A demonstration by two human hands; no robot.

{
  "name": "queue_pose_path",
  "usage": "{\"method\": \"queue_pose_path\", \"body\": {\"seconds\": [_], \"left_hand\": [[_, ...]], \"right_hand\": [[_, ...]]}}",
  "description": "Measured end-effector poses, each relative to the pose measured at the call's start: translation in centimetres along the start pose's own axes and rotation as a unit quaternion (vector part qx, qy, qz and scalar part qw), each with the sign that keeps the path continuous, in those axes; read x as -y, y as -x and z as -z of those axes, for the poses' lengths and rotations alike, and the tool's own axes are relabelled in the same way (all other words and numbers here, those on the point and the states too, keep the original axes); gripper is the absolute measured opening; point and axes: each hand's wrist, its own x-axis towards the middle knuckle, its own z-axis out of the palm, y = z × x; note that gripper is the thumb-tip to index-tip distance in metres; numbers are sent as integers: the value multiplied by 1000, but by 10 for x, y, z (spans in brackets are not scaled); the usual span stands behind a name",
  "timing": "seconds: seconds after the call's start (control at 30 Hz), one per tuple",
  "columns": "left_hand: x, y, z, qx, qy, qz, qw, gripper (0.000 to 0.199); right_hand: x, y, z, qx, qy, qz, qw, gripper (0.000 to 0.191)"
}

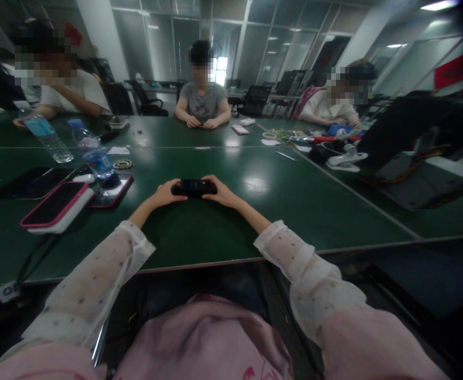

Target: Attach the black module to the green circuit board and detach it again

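A small black device (192, 187) with a dark screen lies sideways between my two hands, over the green table (200, 232). Its left end is gripped by my left hand (167, 193), thumb at the near side and fingers at the far side. The right end is held the same way by my right hand (219, 191). Both forearms come in from the near edge in sheer, dotted white sleeves.
On the left are a phone in a pink case (55, 205), another phone (111, 191) and plastic bottles (49, 138). Cables (290, 137) and a white clamp (346, 160) lie on the right. Several people sit across the table, one straight ahead (203, 103).
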Motion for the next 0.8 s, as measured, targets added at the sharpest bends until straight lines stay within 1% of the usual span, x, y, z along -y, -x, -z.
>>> {"method": "queue_pose_path", "body": {"seconds": [0.17,0.37,0.53,0.67,0.8], "left_hand": [[1,-1,-2,-8,1,1,1000,68],[3,-1,-2,-7,-8,-2,1000,68],[4,-1,-1,-1,-15,-7,1000,71],[1,0,0,6,-23,4,1000,73],[0,-1,2,16,-20,11,1000,68]], "right_hand": [[-5,-1,-2,1,-4,-9,1000,58],[-5,-1,-1,5,-37,-30,999,59],[-5,-1,0,17,-70,-46,996,61],[-3,0,1,18,-77,-45,996,60],[-1,0,2,25,-73,-44,996,59]]}}
